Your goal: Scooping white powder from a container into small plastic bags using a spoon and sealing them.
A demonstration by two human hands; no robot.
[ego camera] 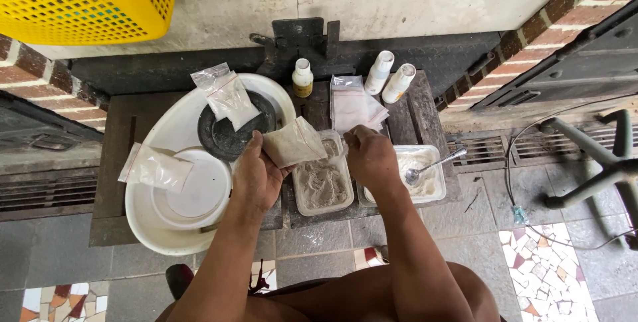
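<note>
Head view, looking straight down at a person's two bare arms reaching over a low dark bench set against a brick and concrete wall. The left hand point(256, 176) holds a small clear bag of pale grey powder point(292, 141), its fingers closed around the bag's lower end so that the bag tilts up and to the right, above the near left corner of a clear rectangular tub of grey powder point(323, 182). The right hand point(371, 157) sits at the tub's far right corner with fingers curled together; whether they pinch the bag's mouth or anything else cannot be told, as the knuckles hide the tips.

Just right of that tub stands a second tub of white powder point(432, 186) with a metal spoon point(432, 166) lying in it, handle towards the bench's right edge. Along the bench's back edge stand a small yellow bottle point(302, 77) and two white bottles point(389, 77), with a stack of empty clear bags point(355, 108) in front of them. On the left half of the bench a wide white basin point(149, 219) holds a black disc point(226, 137), a filled bag point(229, 96) resting on it, and another filled bag point(154, 168) on the basin's left rim.

Judging by the grip, filling goes best with the bag kept over the grey tub, so spills fall back in, and its mouth held wide and level.
</note>
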